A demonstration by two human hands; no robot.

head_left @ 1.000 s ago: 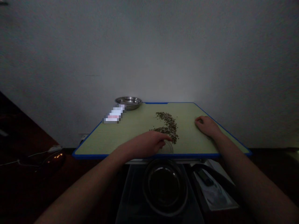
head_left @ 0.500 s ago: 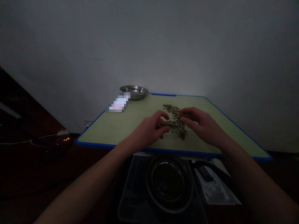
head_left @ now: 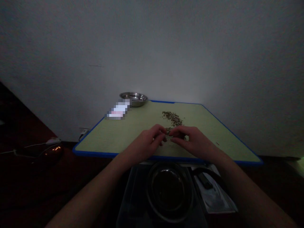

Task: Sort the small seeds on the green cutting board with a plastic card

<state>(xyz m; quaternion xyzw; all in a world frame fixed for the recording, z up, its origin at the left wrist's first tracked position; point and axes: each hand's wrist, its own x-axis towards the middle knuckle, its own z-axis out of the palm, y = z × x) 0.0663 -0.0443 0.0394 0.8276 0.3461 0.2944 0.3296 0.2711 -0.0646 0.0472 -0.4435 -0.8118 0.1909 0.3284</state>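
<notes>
On the pale green table (head_left: 114,134) lies a loose heap of small brown-green dried bits (head_left: 174,119), too small to name. My left hand (head_left: 152,137) is at the near end of the heap, its fingers curled and the thumb drawn close to the index finger. Facing it, my right hand (head_left: 190,136) has bent fingers, its tips almost meeting those of the left. Something thin and pale shows faintly between the two sets of fingertips; dim light keeps me from making it out. The hands partly hide the near bits.
A steel bowl (head_left: 134,98) stands at the table's far left corner, with a blurred-out bright flat object (head_left: 117,110) before it. Below the blue front edge are a dark round dish (head_left: 169,191) and, to its right, a plastic-looking packet (head_left: 217,198). A wall rises behind.
Both hands have come nearer to me and closer together, the right one moving left off the heap. More of the heap's far part shows. The view has tilted slightly.
</notes>
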